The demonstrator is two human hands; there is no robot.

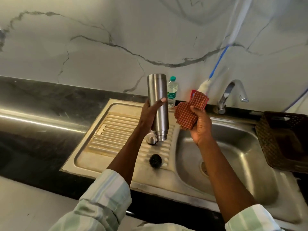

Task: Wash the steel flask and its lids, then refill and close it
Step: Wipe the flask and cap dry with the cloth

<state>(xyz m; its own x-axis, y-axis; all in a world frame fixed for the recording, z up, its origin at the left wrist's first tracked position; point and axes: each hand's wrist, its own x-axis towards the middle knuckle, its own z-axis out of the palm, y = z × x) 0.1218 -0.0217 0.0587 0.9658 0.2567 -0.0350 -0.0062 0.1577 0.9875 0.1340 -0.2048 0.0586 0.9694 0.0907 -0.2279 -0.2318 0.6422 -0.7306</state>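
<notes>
My left hand point(150, 114) grips the steel flask point(157, 95) upside down, its threaded mouth pointing at the ribbed drainboard point(116, 130). My right hand point(199, 125) holds a bunched red checked cloth point(188, 112) just right of the flask, above the sink's left rim. A steel lid point(151, 139) lies on the drainboard under the flask's mouth. A black round lid point(155, 161) lies nearer to me on the drainboard.
A steel sink basin point(233, 147) lies to the right, with a tap point(233, 95) behind it. A small plastic water bottle point(172, 92) and a bottle brush with a blue handle point(210, 80) stand at the wall. A brown woven basket point(283, 140) sits at the right.
</notes>
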